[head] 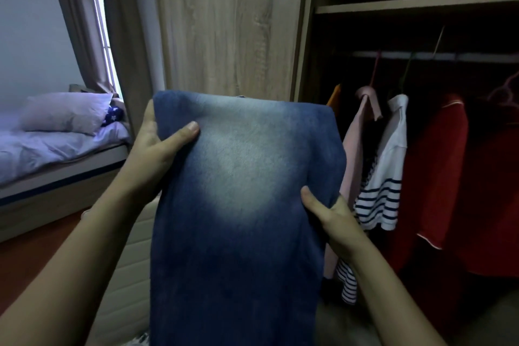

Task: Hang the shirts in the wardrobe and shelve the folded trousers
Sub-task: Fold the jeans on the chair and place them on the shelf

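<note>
Folded blue jeans (238, 205) being held up before the open wardrobe (230, 22), left hand (157, 146) gripping their upper left edge, right hand (334, 219) gripping the right edge lower down, fingers curling behind the denim, shirts (384, 177) hanging on the rail (449, 56) behind.

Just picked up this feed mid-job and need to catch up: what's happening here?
A person holds folded blue jeans in both hands, facing the open wardrobe. The left hand grips the upper left edge, the right hand the right edge lower down. A pink shirt, a striped white shirt and a red garment hang on the rail. The jeans are not yet on the shelf above it.
</note>
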{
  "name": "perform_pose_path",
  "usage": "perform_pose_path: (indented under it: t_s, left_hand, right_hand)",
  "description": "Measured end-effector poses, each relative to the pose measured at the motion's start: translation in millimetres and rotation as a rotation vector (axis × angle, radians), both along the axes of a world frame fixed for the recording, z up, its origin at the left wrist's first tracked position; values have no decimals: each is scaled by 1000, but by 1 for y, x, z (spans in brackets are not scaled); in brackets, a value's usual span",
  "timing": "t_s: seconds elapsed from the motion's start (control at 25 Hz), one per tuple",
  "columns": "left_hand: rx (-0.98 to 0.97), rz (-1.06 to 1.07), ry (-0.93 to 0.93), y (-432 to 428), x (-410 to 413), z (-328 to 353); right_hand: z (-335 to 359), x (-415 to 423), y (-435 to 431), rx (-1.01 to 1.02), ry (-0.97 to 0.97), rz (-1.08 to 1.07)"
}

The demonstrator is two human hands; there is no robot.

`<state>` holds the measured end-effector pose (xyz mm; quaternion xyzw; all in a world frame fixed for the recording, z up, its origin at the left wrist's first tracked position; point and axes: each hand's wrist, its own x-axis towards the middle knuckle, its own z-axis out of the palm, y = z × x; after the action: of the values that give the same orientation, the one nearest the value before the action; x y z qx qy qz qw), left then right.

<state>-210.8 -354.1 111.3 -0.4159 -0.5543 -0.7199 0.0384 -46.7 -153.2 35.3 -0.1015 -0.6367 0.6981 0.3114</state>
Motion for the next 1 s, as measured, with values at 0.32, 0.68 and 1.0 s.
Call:
perform_pose_path:
  t_s: [0.32,0.68,1.0]
  left_hand:
    - [-189,-190,-588,1,-43,-14]
    - [-281,-405,-803,12,10,-106]
    - [-409,-378,-1131,6,-7,-117]
  right_hand:
    - [15,-7,-4,-98,-8,-49]
    - [7,-10,34,-293,-208,-81]
    - [-61,4,28,-275,-406,260]
